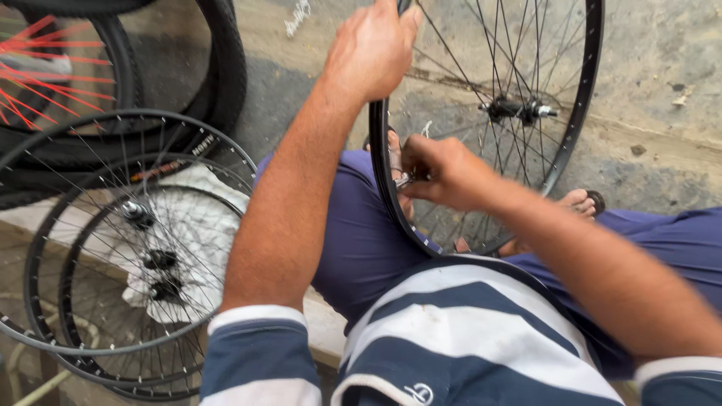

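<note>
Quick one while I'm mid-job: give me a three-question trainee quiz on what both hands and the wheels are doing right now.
1. True or false: the left hand grips the top of the upright wheel's black rim.
2. What is the right hand doing? A) resting on the ground B) pinching a small metal tool at the rim's inner edge C) holding the hub
3. Where do the spare wheels lie relative to the person?

Key
1. True.
2. B.
3. Stacked at the person's left, over a white cloth.
</note>
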Tool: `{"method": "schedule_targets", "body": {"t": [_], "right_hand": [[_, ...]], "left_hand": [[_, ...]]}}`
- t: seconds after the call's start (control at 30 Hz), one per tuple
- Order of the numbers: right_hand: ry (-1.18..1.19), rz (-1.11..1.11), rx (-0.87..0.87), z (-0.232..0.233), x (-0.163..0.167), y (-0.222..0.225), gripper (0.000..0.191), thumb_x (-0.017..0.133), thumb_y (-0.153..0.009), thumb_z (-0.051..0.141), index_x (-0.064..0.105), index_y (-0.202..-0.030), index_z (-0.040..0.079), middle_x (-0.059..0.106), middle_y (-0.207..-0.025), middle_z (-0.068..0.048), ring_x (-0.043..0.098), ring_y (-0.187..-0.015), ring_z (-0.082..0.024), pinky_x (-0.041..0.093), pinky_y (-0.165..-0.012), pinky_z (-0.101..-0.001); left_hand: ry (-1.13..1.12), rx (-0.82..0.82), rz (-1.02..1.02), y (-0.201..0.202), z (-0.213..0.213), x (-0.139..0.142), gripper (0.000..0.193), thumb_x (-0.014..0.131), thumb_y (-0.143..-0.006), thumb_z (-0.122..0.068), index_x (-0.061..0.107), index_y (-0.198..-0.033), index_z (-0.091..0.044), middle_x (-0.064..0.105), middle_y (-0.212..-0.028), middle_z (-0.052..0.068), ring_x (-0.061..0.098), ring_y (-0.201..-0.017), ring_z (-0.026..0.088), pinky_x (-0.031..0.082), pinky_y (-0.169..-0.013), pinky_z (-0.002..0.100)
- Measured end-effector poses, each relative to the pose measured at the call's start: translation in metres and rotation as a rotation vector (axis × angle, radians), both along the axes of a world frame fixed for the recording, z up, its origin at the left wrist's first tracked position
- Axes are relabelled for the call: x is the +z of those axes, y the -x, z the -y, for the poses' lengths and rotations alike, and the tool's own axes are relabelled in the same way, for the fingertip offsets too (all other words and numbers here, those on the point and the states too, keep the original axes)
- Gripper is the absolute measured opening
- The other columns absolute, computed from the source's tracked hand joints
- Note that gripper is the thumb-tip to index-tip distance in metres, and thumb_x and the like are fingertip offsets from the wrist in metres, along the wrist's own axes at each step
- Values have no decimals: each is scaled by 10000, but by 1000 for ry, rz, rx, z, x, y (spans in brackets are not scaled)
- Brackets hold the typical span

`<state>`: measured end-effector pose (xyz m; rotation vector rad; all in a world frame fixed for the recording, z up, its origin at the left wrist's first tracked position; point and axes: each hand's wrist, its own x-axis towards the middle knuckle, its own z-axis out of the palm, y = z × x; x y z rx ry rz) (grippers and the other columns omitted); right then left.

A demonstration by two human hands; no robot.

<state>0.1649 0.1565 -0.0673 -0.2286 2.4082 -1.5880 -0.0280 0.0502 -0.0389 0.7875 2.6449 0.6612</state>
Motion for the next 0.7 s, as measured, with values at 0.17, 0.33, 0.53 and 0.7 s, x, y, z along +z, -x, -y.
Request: {"method": "schedule_targets", "body": {"t": [0.17,0.33,0.53,0.7], "right_hand": [[-440,-130,-130,34,13,-11,310,776,-772,254,713,-1017,75,735,-843,-145,708,-781,-363,544,-715,-461],[147,254,335,-12,23,25,456,791,-814,263,645,-1175,24,755,-972,-121,735,-869,-302,559,-754,-425],[-438,-282,40,14,-3,-12,211,775,-860,234,664,-926,67,741,-974,-145,697,-893,-334,540,-792,-446],[-374,-446,51,4,-6,-25,220,759,-788,174,688,-943,35,748,-998,-129,719,-870,-344,561,-751,-448]], "left_hand": [[-34,-8,-5,0,-1,-2,496,518,-1050,-443,541,-1253,9,730,-971,254,663,-950,491,497,-860,580],[-35,3,6,0,0,1,484,522,-1031,-453,585,-1196,-2,722,-993,247,662,-964,478,501,-856,567],[-27,29,6,-3,-2,5,447,515,-1022,-455,649,-1103,-36,724,-1011,229,656,-981,472,502,-845,564],[6,27,47,-4,-3,7,454,512,-1025,-451,603,-1173,-31,724,-1006,241,658,-980,484,496,-866,574]]}}
